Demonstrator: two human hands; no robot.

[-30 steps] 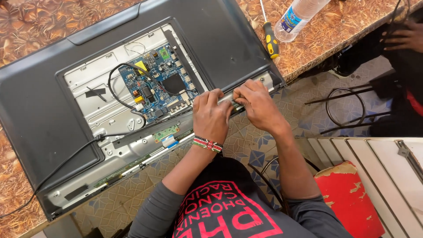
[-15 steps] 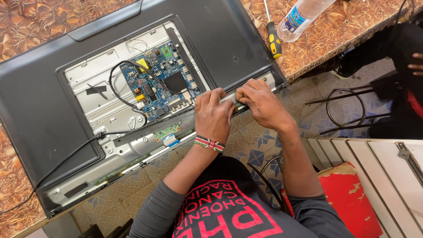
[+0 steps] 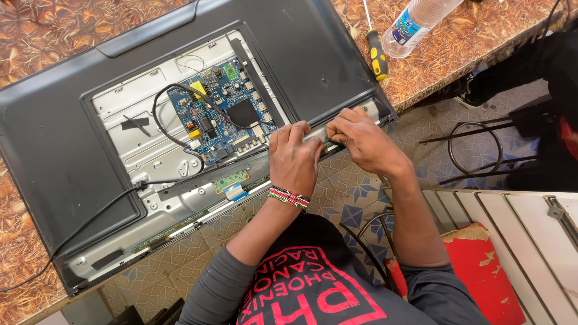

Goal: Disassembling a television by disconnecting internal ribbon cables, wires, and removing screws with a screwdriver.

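A flat television (image 3: 66,150) lies face down on a brown patterned table, with part of its back cover off. A blue circuit board (image 3: 220,114) and black cables show on the bare metal chassis. My left hand (image 3: 294,157), with a beaded wristband, presses on the set's near edge strip (image 3: 253,188). Just to its right, my right hand (image 3: 361,141) pinches the same edge near the lower right corner. The fingertips of both hands nearly touch. What is under the fingers is hidden.
A screwdriver (image 3: 376,51) with a yellow and black handle and a clear plastic bottle (image 3: 415,21) lie on the table (image 3: 457,54) beyond the set. A red stool (image 3: 481,271), a white slatted panel (image 3: 518,241) and another person's dark clothing (image 3: 554,78) are at right.
Both hands stay on the set's near edge. The right hand has shifted slightly along the strip. The other person's hand at far right has left the view.
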